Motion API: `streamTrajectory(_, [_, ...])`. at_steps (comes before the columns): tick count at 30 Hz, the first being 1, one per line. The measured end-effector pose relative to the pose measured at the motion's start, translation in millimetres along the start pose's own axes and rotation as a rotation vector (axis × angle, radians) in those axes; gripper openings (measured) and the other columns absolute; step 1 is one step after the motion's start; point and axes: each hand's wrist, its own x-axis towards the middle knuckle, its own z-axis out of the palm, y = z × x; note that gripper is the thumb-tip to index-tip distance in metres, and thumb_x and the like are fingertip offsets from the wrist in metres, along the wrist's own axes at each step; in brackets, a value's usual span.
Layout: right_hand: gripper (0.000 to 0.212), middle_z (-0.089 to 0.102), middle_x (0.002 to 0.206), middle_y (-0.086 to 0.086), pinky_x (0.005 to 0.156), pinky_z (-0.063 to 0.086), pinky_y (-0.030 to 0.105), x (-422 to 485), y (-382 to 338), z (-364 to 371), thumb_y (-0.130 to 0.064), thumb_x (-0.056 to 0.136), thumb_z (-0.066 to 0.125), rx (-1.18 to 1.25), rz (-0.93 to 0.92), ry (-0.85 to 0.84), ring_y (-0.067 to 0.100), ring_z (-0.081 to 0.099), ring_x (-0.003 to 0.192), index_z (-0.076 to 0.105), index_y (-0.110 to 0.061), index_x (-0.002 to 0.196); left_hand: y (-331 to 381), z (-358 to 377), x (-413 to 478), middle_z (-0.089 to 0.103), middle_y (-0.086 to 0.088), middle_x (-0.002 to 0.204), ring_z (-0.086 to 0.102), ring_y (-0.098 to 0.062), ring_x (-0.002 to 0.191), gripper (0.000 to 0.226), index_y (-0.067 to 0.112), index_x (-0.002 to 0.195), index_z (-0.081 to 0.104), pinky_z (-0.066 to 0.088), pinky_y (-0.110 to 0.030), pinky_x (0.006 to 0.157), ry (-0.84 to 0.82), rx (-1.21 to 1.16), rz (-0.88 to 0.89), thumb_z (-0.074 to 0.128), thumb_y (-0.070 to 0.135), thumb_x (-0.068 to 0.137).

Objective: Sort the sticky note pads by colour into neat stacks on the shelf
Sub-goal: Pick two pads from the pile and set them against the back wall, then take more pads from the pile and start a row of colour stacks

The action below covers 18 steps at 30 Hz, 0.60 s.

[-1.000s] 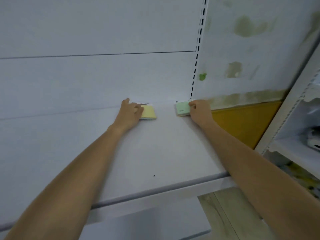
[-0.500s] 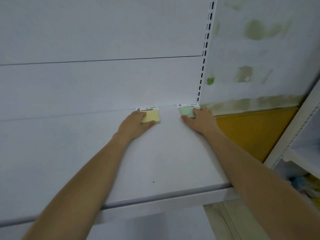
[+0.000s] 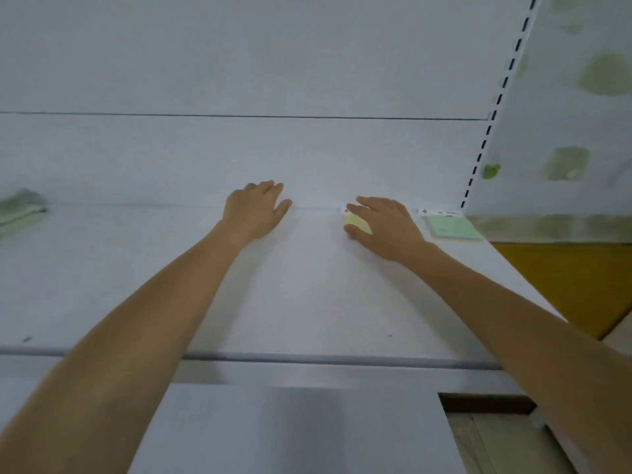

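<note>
At the back of the white shelf [image 3: 307, 302], against the rear panel, lay the yellow pad [image 3: 358, 222], mostly hidden under the right hand [image 3: 388, 224]. Only its left part showed, so its long axis could not be told. The visible left edge ran from front to back. The right hand's fingers lay straight and a little apart across the top of the pad, pointing left and toward the rear panel. The forefinger lay along the pad's far edge and the thumb touched its near left corner. Whether the two squeezed it could not be told.

Just beside that hand, to the right and apart from it, the green pad [image 3: 452, 227] lay flat in the shelf's back right corner. It looked close to square, with one edge toward the rear panel, and a paler orange layer showed under its near edge. A white label [image 3: 438, 212] sat behind it.

Well to the left of the yellow pad, the left hand [image 3: 255, 211] rested palm down on the bare shelf, fingers together, thumb spread and holding nothing.

A slotted upright [image 3: 492, 109] rose from the back right corner. Something blurred and greenish [image 3: 20, 207] lay at the far left.
</note>
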Motion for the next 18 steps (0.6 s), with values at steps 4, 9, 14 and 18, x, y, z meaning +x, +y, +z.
streamTrajectory(4, [0.049, 0.033, 0.152, 0.0, 0.117, 0.019, 0.037, 32.7, -91.3, 7.1, -0.043, 0.094, 0.038, 0.032, -0.14, -0.01, 0.017, 0.029, 0.14, 0.037, -0.023, 0.14, -81.8, -17.7, -34.7, 0.036, -0.008, 0.15, 0.041, -0.031, 0.131, 0.051, 0.013, 0.143, 0.031, 0.038, -0.042, 0.101, 0.036, 0.052, -0.086, 0.028, 0.039, 0.098])
streamTrajectory(9, [0.051, 0.031, 0.153, 0.0, 0.116, 0.018, 0.036, 58.0, -222.1, 22.3, -0.044, 0.095, 0.034, 0.056, -0.264, -0.08, 0.019, 0.028, 0.14, 0.032, -0.024, 0.142, -190.9, -34.4, -92.7, 0.043, -0.009, 0.145, 0.045, -0.033, 0.125, 0.05, 0.013, 0.142, 0.032, 0.04, -0.041, 0.096, 0.035, 0.146, -0.179, 0.028, 0.038, 0.098])
streamTrajectory(14, [0.05, 0.031, 0.152, 0.0, 0.115, 0.021, 0.035, 77.6, -334.4, 41.8, -0.044, 0.096, 0.032, 0.088, -0.337, -0.093, 0.019, 0.03, 0.139, 0.031, -0.024, 0.142, -297.4, -38.4, -145.1, 0.049, -0.012, 0.139, 0.048, -0.035, 0.123, 0.048, 0.011, 0.136, 0.039, 0.042, -0.045, 0.096, 0.04, 0.167, -0.254, 0.031, 0.038, 0.097])
streamTrajectory(18, [0.05, 0.029, 0.153, -0.002, 0.114, 0.021, 0.036, 98.8, -397.1, 56.0, -0.044, 0.096, 0.03, 0.119, -0.349, -0.153, 0.019, 0.028, 0.14, 0.029, -0.026, 0.143, -368.3, -41.1, -172.7, 0.048, -0.012, 0.14, 0.047, -0.035, 0.125, 0.046, 0.013, 0.136, 0.04, 0.04, -0.045, 0.097, 0.034, 0.137, -0.327, 0.034, 0.035, 0.097])
